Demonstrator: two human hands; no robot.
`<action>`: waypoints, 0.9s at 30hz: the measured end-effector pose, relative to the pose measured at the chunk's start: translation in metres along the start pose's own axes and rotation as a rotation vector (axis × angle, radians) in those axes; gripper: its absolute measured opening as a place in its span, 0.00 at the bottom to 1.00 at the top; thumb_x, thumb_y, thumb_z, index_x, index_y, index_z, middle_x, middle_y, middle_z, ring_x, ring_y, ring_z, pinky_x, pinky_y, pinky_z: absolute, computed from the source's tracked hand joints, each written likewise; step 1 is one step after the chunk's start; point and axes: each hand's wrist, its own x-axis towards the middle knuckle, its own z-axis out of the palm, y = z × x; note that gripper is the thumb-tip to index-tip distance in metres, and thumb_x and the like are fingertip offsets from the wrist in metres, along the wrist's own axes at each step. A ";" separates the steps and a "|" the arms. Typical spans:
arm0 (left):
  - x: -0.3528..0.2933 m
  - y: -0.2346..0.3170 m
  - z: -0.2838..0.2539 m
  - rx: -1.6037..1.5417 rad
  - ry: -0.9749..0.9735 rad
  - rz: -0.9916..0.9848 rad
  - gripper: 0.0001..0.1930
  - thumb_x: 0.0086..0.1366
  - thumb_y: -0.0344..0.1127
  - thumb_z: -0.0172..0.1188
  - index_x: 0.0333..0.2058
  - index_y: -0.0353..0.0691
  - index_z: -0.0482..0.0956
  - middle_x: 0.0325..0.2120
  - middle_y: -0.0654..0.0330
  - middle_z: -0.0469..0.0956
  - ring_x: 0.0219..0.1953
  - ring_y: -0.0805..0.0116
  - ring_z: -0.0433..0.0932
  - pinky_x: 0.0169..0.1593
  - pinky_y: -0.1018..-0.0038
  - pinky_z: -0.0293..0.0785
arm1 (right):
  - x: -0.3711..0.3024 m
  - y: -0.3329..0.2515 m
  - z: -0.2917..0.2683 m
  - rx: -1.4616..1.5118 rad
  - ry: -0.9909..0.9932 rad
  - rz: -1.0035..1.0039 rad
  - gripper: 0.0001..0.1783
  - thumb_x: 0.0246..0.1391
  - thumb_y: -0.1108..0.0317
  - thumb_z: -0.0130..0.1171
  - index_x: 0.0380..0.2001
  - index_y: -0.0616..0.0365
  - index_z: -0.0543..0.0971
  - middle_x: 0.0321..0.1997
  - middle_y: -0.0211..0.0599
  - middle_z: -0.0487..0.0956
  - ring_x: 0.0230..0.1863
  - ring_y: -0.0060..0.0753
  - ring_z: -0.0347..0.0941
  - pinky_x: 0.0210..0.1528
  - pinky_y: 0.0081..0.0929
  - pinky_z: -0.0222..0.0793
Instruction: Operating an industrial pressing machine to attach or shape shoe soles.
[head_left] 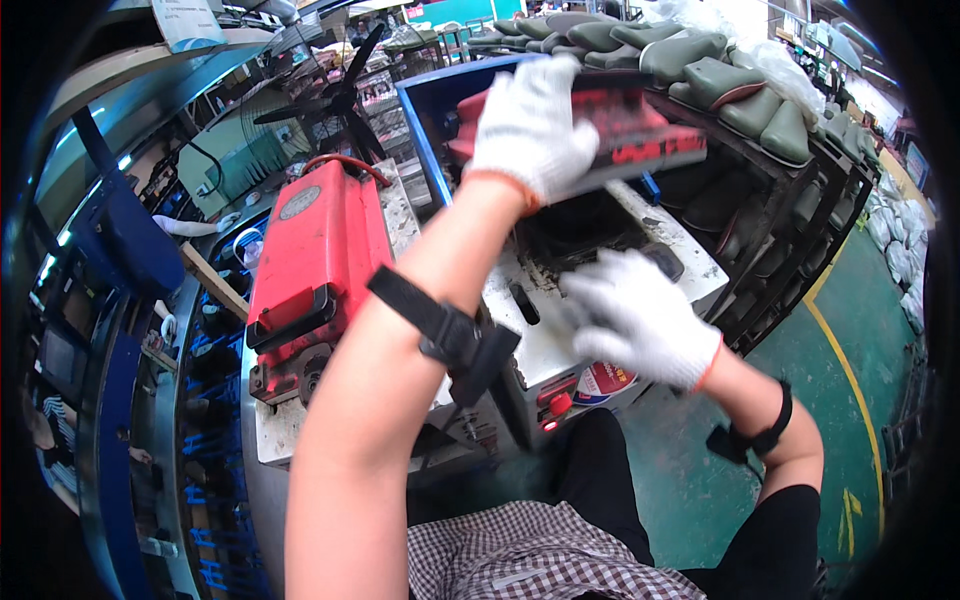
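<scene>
My left hand (pixel 535 130), in a white knitted glove, is against the left part of a raised red cover (pixel 640 125) on a machine. Its fingers look stretched out, and the palm side is hidden. Motion blurs the cover. Below it lies the machine's dark, dirty opening (pixel 580 230), set in a stained white top (pixel 690 280). My right hand (pixel 640 315), gloved alike, hovers over the near right part of that top. Its fingers are spread and smeared by motion, and nothing shows in them. A red knob (pixel 560 403) and a lit red lamp sit on the front below.
A second machine with a lowered red cover (pixel 325 240) and black handle stands left. Green shoe-shaped pieces (pixel 735 90) cover a dark rack at the back right. A black fan (pixel 345 100) is behind. People work at the far left. The green floor (pixel 780 370) carries a yellow line.
</scene>
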 end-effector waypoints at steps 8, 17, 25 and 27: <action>-0.099 0.044 0.064 -0.074 0.099 -0.015 0.21 0.62 0.48 0.68 0.47 0.44 0.75 0.49 0.50 0.76 0.62 0.41 0.69 0.68 0.47 0.61 | -0.062 -0.006 0.030 -0.236 0.270 -0.026 0.18 0.45 0.67 0.70 0.42 0.51 0.83 0.45 0.36 0.83 0.59 0.50 0.76 0.67 0.54 0.67; -0.123 0.054 0.076 -0.069 0.034 -0.106 0.22 0.62 0.43 0.67 0.52 0.43 0.72 0.54 0.50 0.74 0.67 0.37 0.65 0.70 0.41 0.58 | -0.083 0.053 0.034 -0.239 0.654 -0.039 0.18 0.40 0.83 0.60 0.38 0.54 0.81 0.38 0.40 0.82 0.46 0.50 0.82 0.50 0.50 0.78; -0.128 0.056 0.077 -0.087 0.048 -0.125 0.22 0.61 0.45 0.67 0.50 0.43 0.73 0.53 0.50 0.74 0.67 0.36 0.66 0.70 0.39 0.58 | -0.024 0.109 0.022 -0.311 0.740 0.306 0.21 0.56 0.77 0.61 0.53 0.53 0.82 0.53 0.40 0.82 0.57 0.48 0.77 0.61 0.43 0.72; -0.129 0.057 0.074 -0.160 0.063 -0.144 0.24 0.59 0.42 0.67 0.52 0.42 0.74 0.55 0.49 0.73 0.67 0.35 0.66 0.69 0.39 0.60 | 0.009 0.091 0.023 -0.229 0.697 0.197 0.23 0.54 0.75 0.62 0.55 0.53 0.82 0.57 0.41 0.82 0.65 0.50 0.72 0.69 0.46 0.65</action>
